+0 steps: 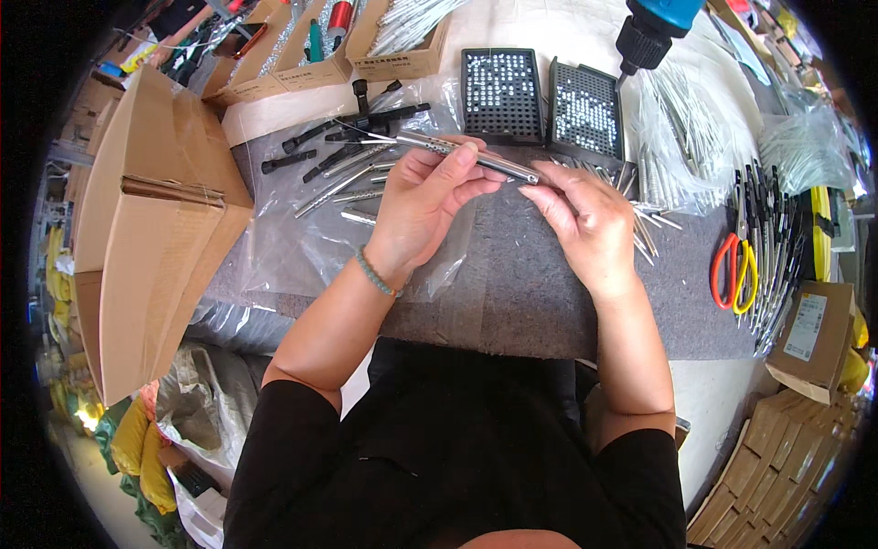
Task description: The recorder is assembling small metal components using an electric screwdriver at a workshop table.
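Note:
A slim silver metal tube (498,164) with small holes along it is held level above the workbench, slanting down to the right. My left hand (416,215) grips it around the middle, the thumb lying on top. At the tube's right end, my right hand (593,221) pinches with thumb and index finger; whether a small part sits between those fingertips is hidden. Beyond the hands stand two black trays (501,126) (585,77) with rows of holes, partly filled with small silver pieces. More silver tubes (320,194) and black fittings (297,137) lie on clear plastic to the left.
A blue power driver (645,41) hangs above the right tray. Red-and-yellow-handled scissors (729,273) lie at right beside a bundle of dark rods (776,265). An open cardboard box (151,238) stands at left; parts boxes (393,66) line the back. Bagged white ties (686,137) lie at right.

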A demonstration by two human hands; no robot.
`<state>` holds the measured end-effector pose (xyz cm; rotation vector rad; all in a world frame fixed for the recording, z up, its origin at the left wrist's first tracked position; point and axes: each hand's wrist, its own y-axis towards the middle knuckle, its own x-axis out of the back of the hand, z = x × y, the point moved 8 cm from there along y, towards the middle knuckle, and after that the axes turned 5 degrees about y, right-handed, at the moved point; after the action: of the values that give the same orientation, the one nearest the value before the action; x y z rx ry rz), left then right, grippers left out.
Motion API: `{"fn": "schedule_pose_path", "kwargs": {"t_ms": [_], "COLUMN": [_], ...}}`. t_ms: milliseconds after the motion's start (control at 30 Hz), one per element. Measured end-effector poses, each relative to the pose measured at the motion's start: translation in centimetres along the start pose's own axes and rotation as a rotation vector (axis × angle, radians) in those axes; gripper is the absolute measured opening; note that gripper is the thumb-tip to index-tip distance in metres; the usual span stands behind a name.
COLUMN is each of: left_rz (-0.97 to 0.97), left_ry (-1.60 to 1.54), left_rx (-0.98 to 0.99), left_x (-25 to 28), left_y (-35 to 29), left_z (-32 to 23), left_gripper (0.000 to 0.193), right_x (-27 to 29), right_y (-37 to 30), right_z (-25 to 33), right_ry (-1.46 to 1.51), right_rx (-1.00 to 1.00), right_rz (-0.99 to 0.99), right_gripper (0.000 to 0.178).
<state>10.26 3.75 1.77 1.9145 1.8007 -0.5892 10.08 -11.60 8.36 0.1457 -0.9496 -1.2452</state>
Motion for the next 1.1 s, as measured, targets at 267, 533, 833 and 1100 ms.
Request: {"fn": "schedule_pose_path", "kwargs": {"t_ms": [267,533,833,1100], "left_rz": [0.003,0.019,0.343,0.057], "left_ry": [0.046,0.178,1.204,1.582], "left_rx": [-0.037,-0.112,0.249,-0.783], "left_x": [-0.8,-0.1,-4.2,-5.2], "left_y": [0.3,-0.3,-5.1,-6.5], "left_z": [0.8,-1.2,-2.7,-7.2], "left_gripper": [0.018,0.021,0.022,0.019], "right_x": [1.1,-0.1,5.2,2.9], "right_y": [-0.4,0.2,-2.3,-5.4], "right_z": [-0.2,-0.4,-4.3,-2.8], "right_ry": [-0.062,0.138,0.375,0.058], "right_rx": [0.092,-0.035,-0.542,-0.328], "right_rz": [-0.065,-0.050,-0.156,-0.051], "right_gripper": [0.021,0.020,0.019,0.017]}}
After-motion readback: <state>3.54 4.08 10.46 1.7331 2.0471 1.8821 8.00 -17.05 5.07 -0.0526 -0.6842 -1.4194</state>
